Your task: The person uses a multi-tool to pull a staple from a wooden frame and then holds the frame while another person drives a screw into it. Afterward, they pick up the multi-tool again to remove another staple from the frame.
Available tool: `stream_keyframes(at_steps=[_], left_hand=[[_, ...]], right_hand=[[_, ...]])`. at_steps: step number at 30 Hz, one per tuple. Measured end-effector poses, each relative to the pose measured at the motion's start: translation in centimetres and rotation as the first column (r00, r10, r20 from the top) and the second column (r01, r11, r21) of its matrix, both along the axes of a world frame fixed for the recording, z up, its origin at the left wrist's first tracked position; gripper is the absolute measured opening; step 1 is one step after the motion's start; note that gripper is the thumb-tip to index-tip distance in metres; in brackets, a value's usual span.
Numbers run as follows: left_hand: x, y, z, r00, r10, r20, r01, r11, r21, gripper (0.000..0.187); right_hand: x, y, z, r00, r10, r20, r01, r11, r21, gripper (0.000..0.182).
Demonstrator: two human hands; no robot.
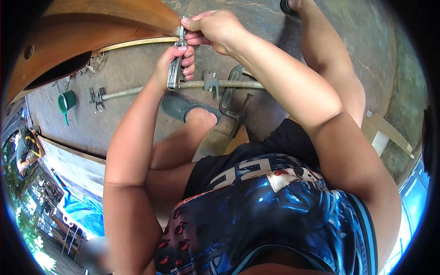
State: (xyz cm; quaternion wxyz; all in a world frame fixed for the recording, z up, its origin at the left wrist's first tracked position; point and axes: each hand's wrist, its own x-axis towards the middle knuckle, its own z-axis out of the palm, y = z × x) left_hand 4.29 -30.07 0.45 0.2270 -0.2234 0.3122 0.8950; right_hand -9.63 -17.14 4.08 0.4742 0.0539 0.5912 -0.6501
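Observation:
My left hand (176, 66) wraps around the slotted handle of a silver metal multi-tool (174, 73), held upright with its narrow end pointing away from me. At that narrow end, my right hand (211, 30) pinches the tool between thumb and fingers. Both hands are closed, one just above the other. The tool's tip overlaps the corner of a curved, varnished brown wooden piece (114, 23) in this view. Fingers hide part of the tool's middle and tip.
On the concrete floor lie a long pipe clamp (137, 90) and a C-clamp (227, 98), close to my slippered foot (183, 109). A green dipper (66, 101) is at the left. Cardboard (389, 133) lies at the right. Another person (28, 149) appears at the far left.

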Motion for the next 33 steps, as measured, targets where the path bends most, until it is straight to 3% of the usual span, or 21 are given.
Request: stream_keyframes(at_steps=[33], left_hand=[[0.27,-0.44,-0.34,0.997,-0.054,-0.056,0.054,0.999,-0.007,0.028]], right_hand=[[0.23,-0.11,-0.54,1.000,-0.011,-0.003,0.011,1.000,-0.012,0.027]])
